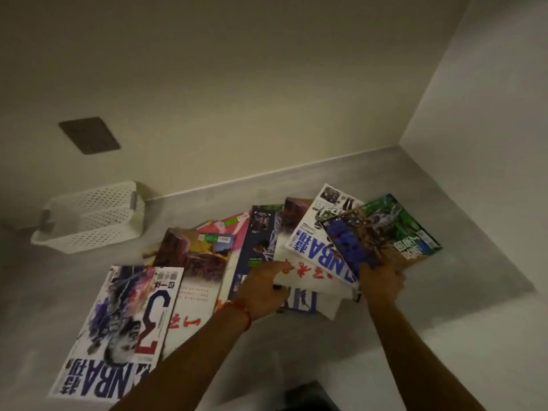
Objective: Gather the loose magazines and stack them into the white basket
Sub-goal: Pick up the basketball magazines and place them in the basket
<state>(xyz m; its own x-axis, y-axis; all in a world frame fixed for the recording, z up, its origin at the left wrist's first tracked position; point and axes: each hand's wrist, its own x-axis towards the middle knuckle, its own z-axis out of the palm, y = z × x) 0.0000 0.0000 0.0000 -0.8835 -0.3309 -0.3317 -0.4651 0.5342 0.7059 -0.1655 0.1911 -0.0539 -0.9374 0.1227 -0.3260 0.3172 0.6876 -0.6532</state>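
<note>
Several glossy magazines lie fanned over the grey floor. A big one with a red "3" [118, 315] lies nearest on the left. My right hand [381, 281] grips the near edges of a fanned bunch: a white NBA magazine [314, 241], a blue one [347, 247] and a green one [400, 229]. My left hand [261, 287] pinches the near edge of a white magazine with red characters [308, 277] just left of that bunch. The white perforated basket [89, 218] lies tipped on its side at the far left, holding nothing, well apart from both hands.
Walls close off the back and the right side, meeting in a corner at the far right. A dark square plate [89, 134] is set in the back wall above the basket. A dark object [308, 396] shows at the bottom edge.
</note>
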